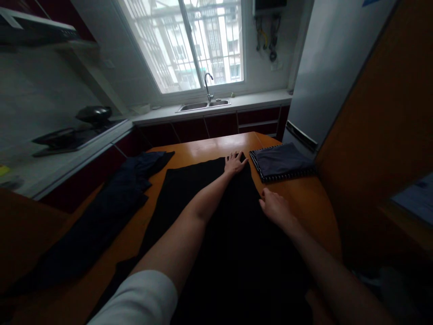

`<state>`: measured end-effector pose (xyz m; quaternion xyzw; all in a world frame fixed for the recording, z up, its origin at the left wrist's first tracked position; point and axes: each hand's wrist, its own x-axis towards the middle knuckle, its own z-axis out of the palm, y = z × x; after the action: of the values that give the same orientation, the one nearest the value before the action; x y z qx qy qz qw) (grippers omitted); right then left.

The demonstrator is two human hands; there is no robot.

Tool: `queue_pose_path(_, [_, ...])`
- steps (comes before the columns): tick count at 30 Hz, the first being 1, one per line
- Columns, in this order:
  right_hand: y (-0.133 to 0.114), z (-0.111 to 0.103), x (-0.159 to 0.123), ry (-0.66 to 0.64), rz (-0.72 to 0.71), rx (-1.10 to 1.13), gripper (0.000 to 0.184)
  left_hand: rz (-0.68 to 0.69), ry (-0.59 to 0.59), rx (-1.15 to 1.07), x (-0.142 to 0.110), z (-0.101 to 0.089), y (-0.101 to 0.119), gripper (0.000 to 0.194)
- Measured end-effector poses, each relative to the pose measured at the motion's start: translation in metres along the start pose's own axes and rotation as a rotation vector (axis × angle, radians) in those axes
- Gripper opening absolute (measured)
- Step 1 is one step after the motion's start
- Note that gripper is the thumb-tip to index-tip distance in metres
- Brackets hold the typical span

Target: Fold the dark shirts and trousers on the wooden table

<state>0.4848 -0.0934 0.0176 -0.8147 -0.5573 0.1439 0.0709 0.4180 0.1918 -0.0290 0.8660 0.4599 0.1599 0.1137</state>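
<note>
A large black garment (199, 185) lies spread out on the wooden table in front of me; its exact kind is hard to tell in the dim light. My left hand (235, 164) rests flat on its far right corner, fingers spread. Along the garment's right edge is my right hand (275, 207), its fingers loosely bent and a little apart, the tips at the edge. No cloth shows lifted between them. My forearms cover part of the garment, and its near end runs out of view at the bottom.
A dark blue garment (101, 221) lies along the table's left side. At the far right sits a folded grey cloth (282, 159) on a black-and-white patterned one. Beyond the wooden table (209, 149) are a sink (194, 106), a stove with pans (94, 113) and a refrigerator (324, 76).
</note>
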Motion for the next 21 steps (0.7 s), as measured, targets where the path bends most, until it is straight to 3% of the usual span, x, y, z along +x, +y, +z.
queue_pose_path(4, [0.001,-0.001,-0.001,-0.058,-0.012,-0.01,0.029,0.061,0.176,-0.154,-0.008,-0.013,0.005,0.049])
queue_pose_path(8, [-0.001,0.0,-0.003,-0.027,0.002,-0.013,0.028,0.034,0.169,-0.136,-0.023,-0.039,-0.016,0.044])
queue_pose_path(11, [-0.008,0.002,-0.005,0.115,0.002,0.031,0.024,-0.093,0.153,-0.082,-0.044,-0.073,-0.062,0.043])
queue_pose_path(14, [-0.017,0.006,-0.008,0.225,-0.14,0.147,0.02,-0.322,0.176,-0.014,-0.075,-0.12,-0.126,0.042])
queue_pose_path(18, [-0.025,0.018,-0.012,0.196,-0.284,0.198,0.019,-0.647,0.187,0.032,-0.114,-0.177,-0.202,0.037])
queue_pose_path(21, [-0.026,0.029,-0.009,0.151,-0.309,0.174,0.02,-0.792,0.125,-0.031,-0.125,-0.198,-0.233,0.038])
